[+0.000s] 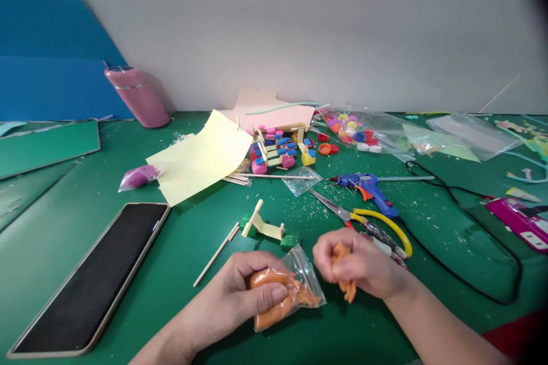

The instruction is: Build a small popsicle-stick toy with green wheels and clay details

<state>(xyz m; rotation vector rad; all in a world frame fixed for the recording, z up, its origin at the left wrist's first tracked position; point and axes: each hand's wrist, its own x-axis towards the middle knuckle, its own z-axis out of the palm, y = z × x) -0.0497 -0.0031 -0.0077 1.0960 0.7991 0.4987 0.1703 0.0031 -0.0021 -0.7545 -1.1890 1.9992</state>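
Note:
My left hand [252,291] is closed around a clear zip bag [303,274] with orange modelling clay [274,313] inside, its mouth turned to the right. Pinched in the fingers of my right hand [363,265] is a torn piece of orange clay [346,291], apart from the bag. Just beyond the left hand stands a small model [268,230] of cream card and sticks with green parts. Two thin wooden sticks [218,254] lie to its left.
A phone [94,279] lies at left. Scissors [334,205], yellow-handled pliers [385,225] and a blue glue gun [368,187] with a black cord are beyond my right hand. Farther back are yellow paper [201,154], colourful small models [278,151], bottle caps [327,149] and a pink tumbler [139,97].

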